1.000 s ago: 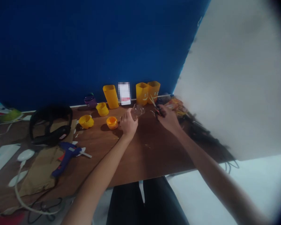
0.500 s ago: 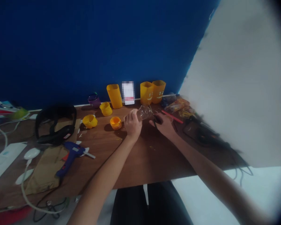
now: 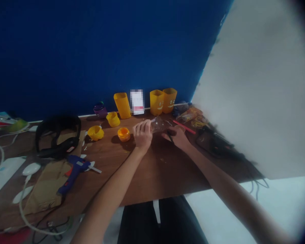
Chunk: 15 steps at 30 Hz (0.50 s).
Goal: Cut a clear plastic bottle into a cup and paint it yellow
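A clear plastic bottle piece point(image 3: 158, 124) is gripped in my left hand point(image 3: 143, 133), its open end pointing right. My right hand point(image 3: 177, 136) is closed around the dark handles of scissors point(image 3: 170, 135), close to the bottle's right end. The scissors' blades are hard to make out against the clear plastic. Left of my left hand stands a small jar of orange paint point(image 3: 123, 134). Two yellow painted cut pieces, one lower point(image 3: 96, 133) and one farther back point(image 3: 113, 119), sit beyond it.
Yellow cups, one plain point(image 3: 122, 105) and two with faces point(image 3: 156, 102), line the blue wall near a white card point(image 3: 137, 101) and a purple cup point(image 3: 100, 110). A red stick point(image 3: 184, 126) lies right. Leftward are a blue glue gun point(image 3: 75, 171), black headset point(image 3: 58, 135) and cables.
The whole view has shifted slightly. My left hand still grips the bottle piece, and the scissors in my right hand have turned a little at its end.
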Tool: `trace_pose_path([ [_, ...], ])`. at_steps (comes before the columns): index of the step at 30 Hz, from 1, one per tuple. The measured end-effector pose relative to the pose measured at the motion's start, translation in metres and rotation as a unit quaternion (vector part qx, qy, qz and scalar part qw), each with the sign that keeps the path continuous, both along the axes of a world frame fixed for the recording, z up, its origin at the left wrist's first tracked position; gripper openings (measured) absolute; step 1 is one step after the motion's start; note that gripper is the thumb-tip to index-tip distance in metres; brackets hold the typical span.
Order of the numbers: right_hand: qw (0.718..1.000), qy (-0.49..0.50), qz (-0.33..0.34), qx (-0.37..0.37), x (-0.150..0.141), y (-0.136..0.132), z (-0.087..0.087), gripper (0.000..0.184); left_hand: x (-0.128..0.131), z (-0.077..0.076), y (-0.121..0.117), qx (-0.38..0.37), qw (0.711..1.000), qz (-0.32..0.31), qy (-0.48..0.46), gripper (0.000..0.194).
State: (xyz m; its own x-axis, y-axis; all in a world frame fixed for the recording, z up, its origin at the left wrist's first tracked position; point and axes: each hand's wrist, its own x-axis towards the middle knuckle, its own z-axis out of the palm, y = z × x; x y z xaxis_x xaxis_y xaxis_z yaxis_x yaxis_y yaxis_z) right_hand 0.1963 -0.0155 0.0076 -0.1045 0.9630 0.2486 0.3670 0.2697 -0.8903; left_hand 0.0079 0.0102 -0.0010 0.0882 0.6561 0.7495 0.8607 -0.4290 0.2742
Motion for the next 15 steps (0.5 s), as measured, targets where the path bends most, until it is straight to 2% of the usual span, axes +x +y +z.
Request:
trace_pose_path([
  [4, 0.998, -0.037, -0.041, 0.026, 0.0002, -0.0033, 0.0017, 0.029, 0.0036, -0.002, 0.0004, -0.011, 1.0, -0.006, -0.014, 0.031],
  [9, 0.997, -0.04, -0.056, 0.035, 0.0013, -0.0046, 0.0051, 0.023, 0.0068, -0.0028, -0.0007, -0.015, 1.0, -0.019, -0.013, 0.03],
  [15, 0.996, -0.041, -0.064, 0.044, 0.0009, -0.0026, 0.0071, 0.02, 0.0059, -0.0046, 0.0039, -0.017, 1.0, -0.006, -0.012, 0.031],
])
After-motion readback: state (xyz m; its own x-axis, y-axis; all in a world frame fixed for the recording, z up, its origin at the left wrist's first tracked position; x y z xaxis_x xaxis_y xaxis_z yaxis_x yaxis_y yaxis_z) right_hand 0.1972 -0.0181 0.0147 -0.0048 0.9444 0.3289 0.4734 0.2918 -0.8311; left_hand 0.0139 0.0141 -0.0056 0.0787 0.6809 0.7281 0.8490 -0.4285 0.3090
